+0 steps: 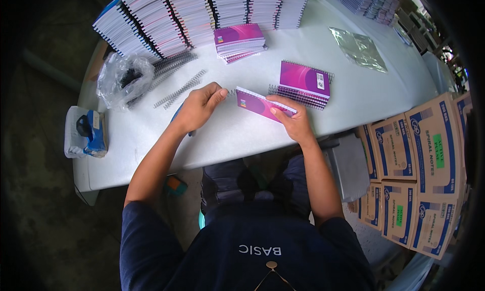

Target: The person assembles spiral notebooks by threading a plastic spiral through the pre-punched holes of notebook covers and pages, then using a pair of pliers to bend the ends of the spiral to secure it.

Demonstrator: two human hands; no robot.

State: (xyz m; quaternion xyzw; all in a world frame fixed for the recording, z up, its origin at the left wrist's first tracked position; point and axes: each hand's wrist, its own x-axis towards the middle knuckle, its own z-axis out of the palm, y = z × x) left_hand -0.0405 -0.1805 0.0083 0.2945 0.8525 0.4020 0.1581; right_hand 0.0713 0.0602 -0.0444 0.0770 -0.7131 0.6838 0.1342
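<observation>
My right hand [293, 119] grips a small purple notebook [255, 103] by its right end, thumb on the cover, holding it tilted above the table. At the notebook's left end a thin spiral coil [231, 93] sticks out, and the closed fingers of my left hand [202, 106] pinch its outer end. Beneath my left hand shows part of a dark blue handled tool [191, 133]; I cannot tell whether it lies on the table. Just beyond my right hand stands a stack of spiral-bound purple notebooks [305, 81].
Farther back sits another purple notebook stack [240, 41], before a row of thick bound books [202, 18]. Loose coils [179, 89] lie left, beside a clear plastic bag [124, 81]. A tape dispenser [93, 132] stands at the left edge. Cardboard boxes [429, 149] are piled right.
</observation>
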